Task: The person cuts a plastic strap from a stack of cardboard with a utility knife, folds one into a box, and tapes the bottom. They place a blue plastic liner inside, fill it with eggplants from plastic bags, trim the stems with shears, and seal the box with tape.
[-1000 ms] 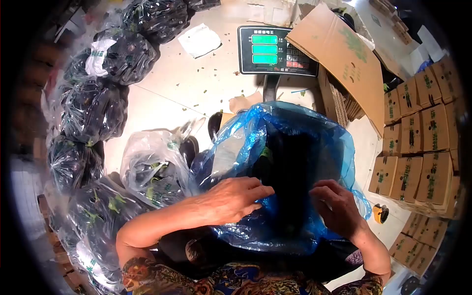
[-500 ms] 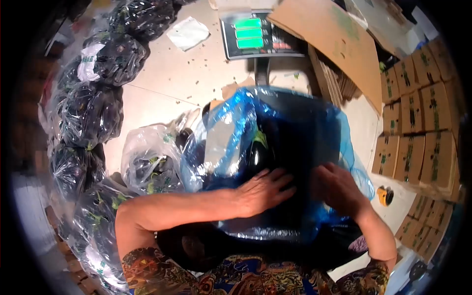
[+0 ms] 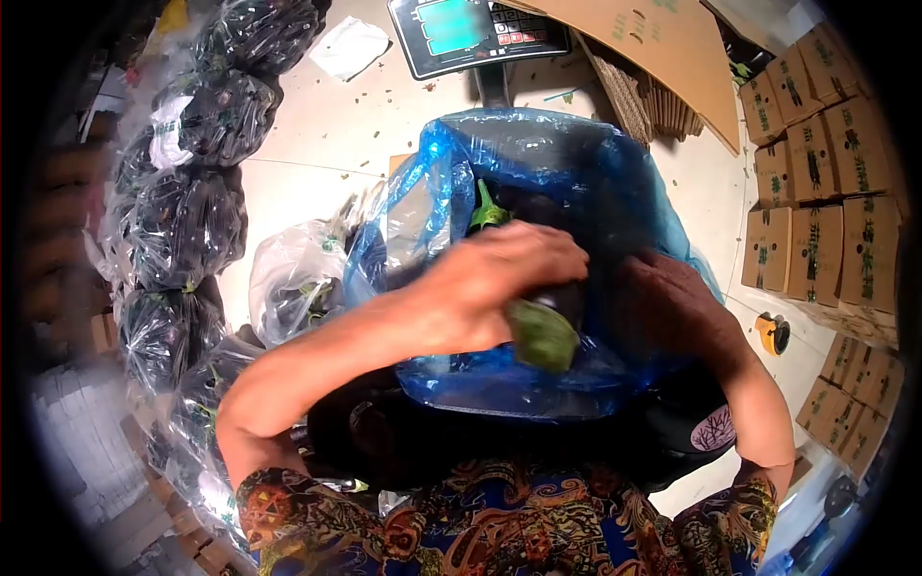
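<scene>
A blue plastic bag (image 3: 480, 389) lies open in front of me, with dark eggplants inside. One eggplant (image 3: 488, 211) shows its green stem and cap near the bag's left side. My left hand (image 3: 509, 278) is wrapped round a second eggplant, whose green cap (image 3: 545, 336) points toward me below the palm. My right hand (image 3: 672, 298) is inside the right part of the bag, in shadow. Its fingers are too dark to make out, and so is anything in them.
A scale display (image 3: 471, 34) stands beyond the bag. Bagged eggplants (image 3: 192, 221) line the left, with a whitish bag (image 3: 293, 278) nearer. Flat cardboard (image 3: 653, 48) and stacked boxes (image 3: 816, 240) are at right, near a yellow tape roll (image 3: 771, 334).
My left hand has closed round an eggplant whose green cap now shows below it. The view has shifted, and the scale display and bag sit higher in it.
</scene>
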